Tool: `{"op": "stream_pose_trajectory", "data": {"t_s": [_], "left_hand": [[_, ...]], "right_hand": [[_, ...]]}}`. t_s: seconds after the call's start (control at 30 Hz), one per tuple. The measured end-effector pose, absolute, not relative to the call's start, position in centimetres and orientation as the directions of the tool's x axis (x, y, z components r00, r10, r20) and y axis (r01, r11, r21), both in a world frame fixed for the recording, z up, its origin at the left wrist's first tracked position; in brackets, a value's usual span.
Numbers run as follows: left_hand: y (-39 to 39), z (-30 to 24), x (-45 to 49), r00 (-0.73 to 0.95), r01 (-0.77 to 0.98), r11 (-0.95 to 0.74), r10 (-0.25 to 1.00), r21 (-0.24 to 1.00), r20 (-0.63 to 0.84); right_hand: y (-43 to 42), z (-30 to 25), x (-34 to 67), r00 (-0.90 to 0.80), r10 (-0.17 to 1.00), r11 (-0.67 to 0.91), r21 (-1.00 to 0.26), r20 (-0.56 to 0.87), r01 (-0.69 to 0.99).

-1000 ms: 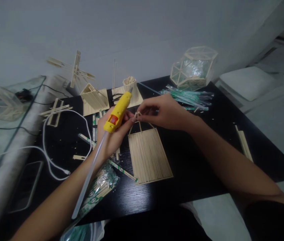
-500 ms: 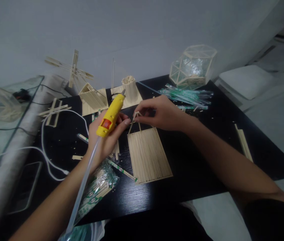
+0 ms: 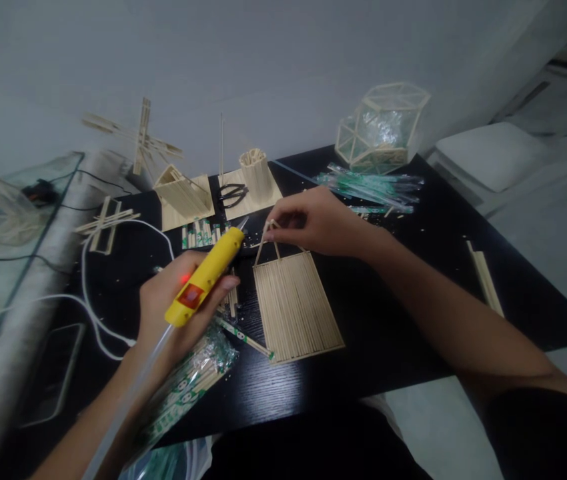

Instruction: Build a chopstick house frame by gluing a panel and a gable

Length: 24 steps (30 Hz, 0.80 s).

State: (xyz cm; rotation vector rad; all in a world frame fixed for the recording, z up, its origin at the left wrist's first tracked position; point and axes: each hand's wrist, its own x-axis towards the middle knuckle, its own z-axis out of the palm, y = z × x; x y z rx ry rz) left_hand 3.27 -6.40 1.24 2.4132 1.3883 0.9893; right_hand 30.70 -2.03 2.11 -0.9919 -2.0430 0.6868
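My left hand (image 3: 171, 310) is wrapped round a yellow glue gun (image 3: 206, 275) with a clear glue stick out of its back and a red light lit. Its nozzle points up and to the right, a short way left of the stick panel (image 3: 296, 303). That panel is a flat mat of thin wooden sticks lying on the black table (image 3: 403, 313). At its far edge rises a small triangle of sticks (image 3: 268, 235). My right hand (image 3: 321, 220) pinches the top of that triangle with closed fingers.
Bundles of wrapped sticks (image 3: 186, 383) lie under my left wrist. Scissors (image 3: 231, 193), a stick cup (image 3: 255, 173) and a small stick roof (image 3: 183, 193) stand behind. A stick-framed polyhedron (image 3: 381, 127) and wrappers (image 3: 368, 187) sit far right. A white cable (image 3: 103, 293) loops at left.
My left hand has pulled the glue gun down and to the left, away from the triangle's top. My right hand stays pinched on the triangle.
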Motion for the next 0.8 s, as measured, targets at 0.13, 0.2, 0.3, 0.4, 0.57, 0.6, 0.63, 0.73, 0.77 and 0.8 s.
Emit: {"op": "stream_pose_trajectory", "data": {"t_s": [0.13, 0.2, 0.3, 0.4, 0.57, 0.6, 0.63, 0.73, 0.77, 0.8], "left_hand": [[-7.1, 1.1, 3.6, 0.381, 0.683, -0.577, 0.804, 0.448, 0.456], [-7.3, 1.2, 3.8, 0.420, 0.669, -0.603, 0.789, 0.434, 0.448], [-7.4, 1.5, 4.1, 0.464, 0.655, -0.642, 0.758, 0.399, 0.459], [-7.3, 1.6, 4.7, 0.507, 0.631, -0.695, 0.705, 0.344, 0.495], [-7.1, 1.4, 5.3, 0.482, 0.678, -0.664, 0.725, 0.314, 0.492], [-7.1, 1.4, 5.3, 0.485, 0.675, -0.664, 0.728, 0.321, 0.486], [-7.1, 1.4, 5.3, 0.493, 0.669, -0.667, 0.728, 0.327, 0.476], [-7.1, 1.4, 5.2, 0.504, 0.662, -0.668, 0.732, 0.339, 0.458], [-7.1, 1.4, 5.2, 0.503, 0.662, -0.662, 0.741, 0.353, 0.445], [-7.1, 1.4, 5.2, 0.498, 0.660, -0.654, 0.750, 0.371, 0.436]], "right_hand": [[-2.0, 2.0, 30.7, -0.413, 0.816, 0.565, -0.710, 0.404, 0.421], [-2.0, 1.9, 30.7, -0.404, 0.820, 0.562, -0.708, 0.406, 0.428], [-1.9, 1.7, 30.6, -0.396, 0.829, 0.549, -0.713, 0.396, 0.436], [-1.8, 1.4, 30.6, -0.400, 0.830, 0.544, -0.722, 0.388, 0.428], [-1.6, 1.2, 30.6, -0.415, 0.823, 0.551, -0.722, 0.388, 0.419], [-1.6, 1.2, 30.7, -0.419, 0.823, 0.550, -0.723, 0.384, 0.417], [-1.6, 1.2, 30.7, -0.423, 0.823, 0.548, -0.724, 0.379, 0.418], [-1.6, 1.2, 30.7, -0.428, 0.827, 0.542, -0.721, 0.366, 0.431], [-1.6, 1.2, 30.7, -0.429, 0.827, 0.542, -0.720, 0.364, 0.433], [-1.6, 1.3, 30.7, -0.428, 0.826, 0.543, -0.720, 0.366, 0.432]]}}
